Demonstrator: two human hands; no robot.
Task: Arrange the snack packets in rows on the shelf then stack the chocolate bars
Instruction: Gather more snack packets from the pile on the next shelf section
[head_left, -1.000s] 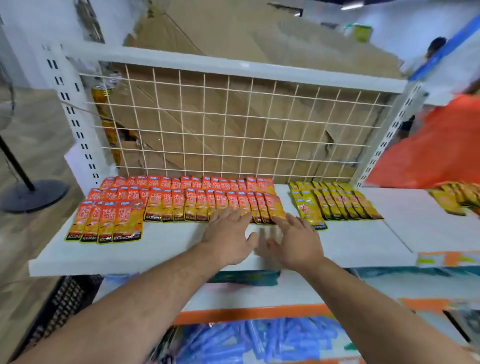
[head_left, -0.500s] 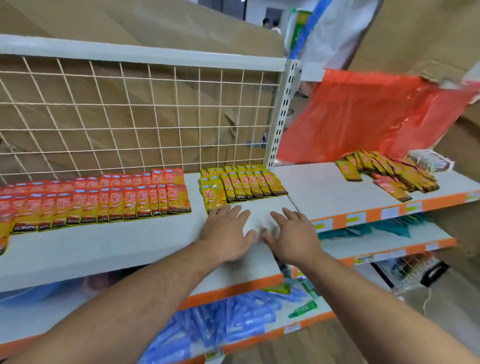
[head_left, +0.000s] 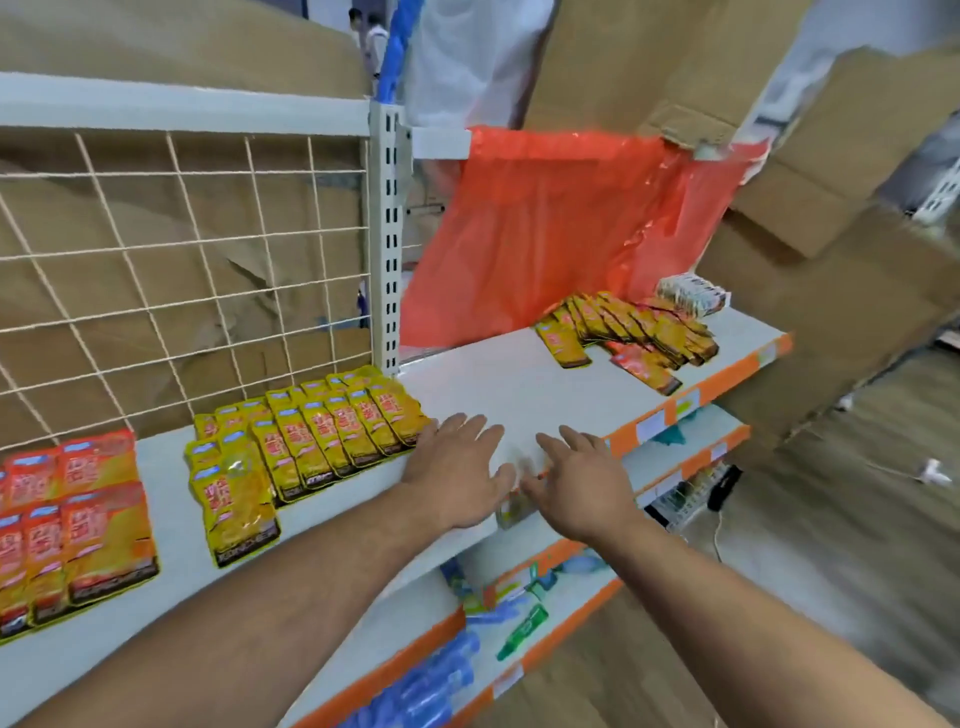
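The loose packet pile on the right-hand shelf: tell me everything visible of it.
The pile is glossy yellow foil-like packets, overlapped in an untidy fan, with a red-orange packet or two at its near edge. It lies on the white shelf board, in front of the orange plastic sheet. A small white box sits at its far end.

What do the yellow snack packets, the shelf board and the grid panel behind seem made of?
Yellow snack packets: glossy plastic or foil film, judging by glare and crinkles. Shelf board: smooth matte white, likely painted metal. Grid panel: thin wire with a cream coating.
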